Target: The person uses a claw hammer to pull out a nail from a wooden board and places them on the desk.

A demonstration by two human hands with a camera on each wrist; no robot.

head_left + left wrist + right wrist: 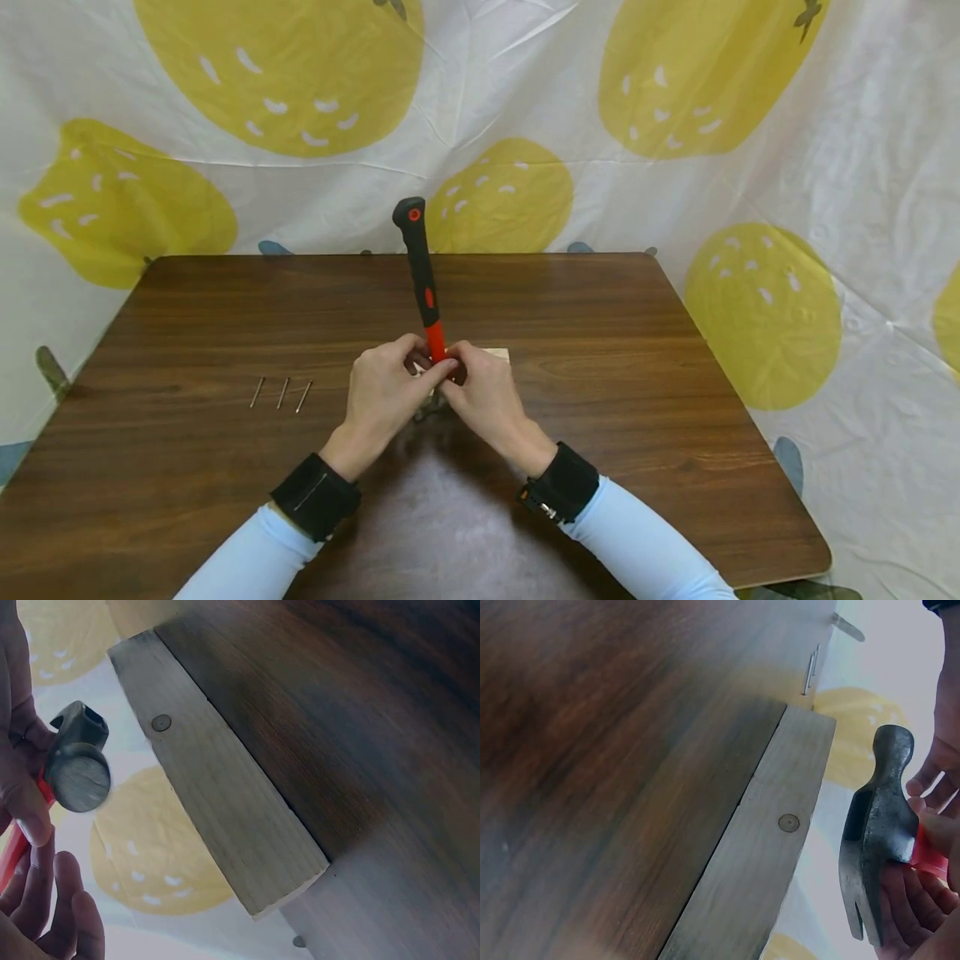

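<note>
A claw hammer [422, 267] with a black-and-red handle is between my two hands, its handle pointing up and away from me. My left hand [382, 387] holds the red neck between thumb and fingers, some lower fingers loosely bent. From the other side, my right hand [483, 396] grips the same neck, with fingers curled below the steel head [877, 825]. In the right wrist view the claw points down. Under the hands, a pale wooden block [217, 780] lies on the table, mostly hidden in the head view. A round mark [788, 823] shows on its upper face.
Several loose nails [282, 393] lie in a row on the brown wooden table [600, 333], left of my hands. Behind the table hangs a white curtain [517, 75] with yellow lemons.
</note>
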